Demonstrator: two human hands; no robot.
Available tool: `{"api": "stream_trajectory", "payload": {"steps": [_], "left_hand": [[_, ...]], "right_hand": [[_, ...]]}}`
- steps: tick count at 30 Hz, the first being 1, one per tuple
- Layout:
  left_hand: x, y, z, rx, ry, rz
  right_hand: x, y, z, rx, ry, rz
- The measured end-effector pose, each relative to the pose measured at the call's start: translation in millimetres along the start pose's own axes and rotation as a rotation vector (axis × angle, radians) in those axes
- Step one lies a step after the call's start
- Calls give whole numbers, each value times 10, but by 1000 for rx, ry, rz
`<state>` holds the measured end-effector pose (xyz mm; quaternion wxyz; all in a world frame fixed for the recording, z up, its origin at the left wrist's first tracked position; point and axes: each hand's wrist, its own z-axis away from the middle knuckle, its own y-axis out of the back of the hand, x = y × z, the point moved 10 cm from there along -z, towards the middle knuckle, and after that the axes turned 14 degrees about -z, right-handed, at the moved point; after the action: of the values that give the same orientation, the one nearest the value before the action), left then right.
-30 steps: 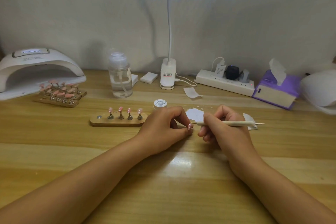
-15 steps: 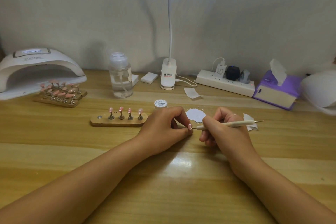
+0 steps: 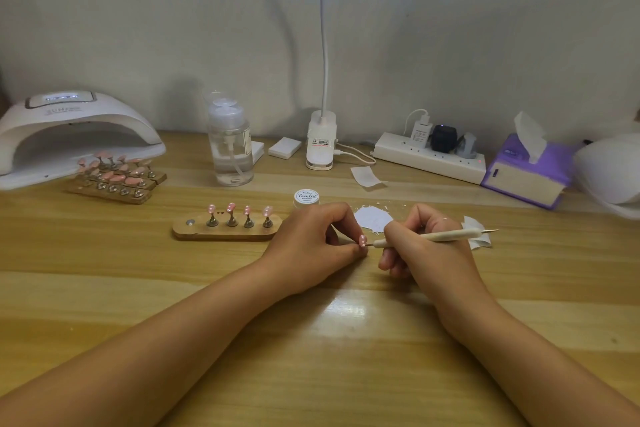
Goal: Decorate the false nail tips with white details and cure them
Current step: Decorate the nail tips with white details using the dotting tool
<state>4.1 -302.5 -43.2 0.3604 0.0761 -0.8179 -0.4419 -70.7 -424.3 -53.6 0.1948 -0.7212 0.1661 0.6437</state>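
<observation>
My left hand (image 3: 311,246) pinches a small pink nail tip (image 3: 362,240) with white dots, held just above the table. My right hand (image 3: 422,246) grips a pale wooden dotting tool (image 3: 436,236), whose metal point touches the nail tip. Left of my hands a wooden stand (image 3: 225,230) carries several pink tips on metal pegs. A white smear of paint on paper (image 3: 374,218) and a small white paint jar (image 3: 307,198) lie just behind my hands. The white curing lamp (image 3: 69,135) stands at far left.
More wooden stands with pink tips (image 3: 116,180) sit at the lamp's mouth. A clear pump bottle (image 3: 230,146), a clip lamp base (image 3: 321,142), a power strip (image 3: 429,156) and a purple tissue box (image 3: 526,173) line the back of the table.
My right hand moved the tool's point left and slightly down until it met the nail tip. My left hand has stayed in place.
</observation>
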Motion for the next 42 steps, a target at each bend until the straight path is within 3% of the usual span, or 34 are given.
{"api": "stream_trajectory", "payload": {"steps": [9,16,21,25,29,36,42], "left_hand": [[-6,-8,2,-9,5,6],[4,-7,8,-10,-5,11],[8,-6,9,5,-22,22],[105,92,29,106,-91,24],[319,214,110,248,-223,-47],[436,357,233,385,-281,-107],[339,642,241,461,-142,-54]], "right_hand": [[-73,151,11,118,37,-175],[-61,64,20,61,23,-130],[-86,141,23,118,48,-159],[-170,405,32,315,176,-225],[-93,549,0,417,157,-258],[-26,502,-63,359,133,-181],[-10,492,-61,323,113,-148]]}}
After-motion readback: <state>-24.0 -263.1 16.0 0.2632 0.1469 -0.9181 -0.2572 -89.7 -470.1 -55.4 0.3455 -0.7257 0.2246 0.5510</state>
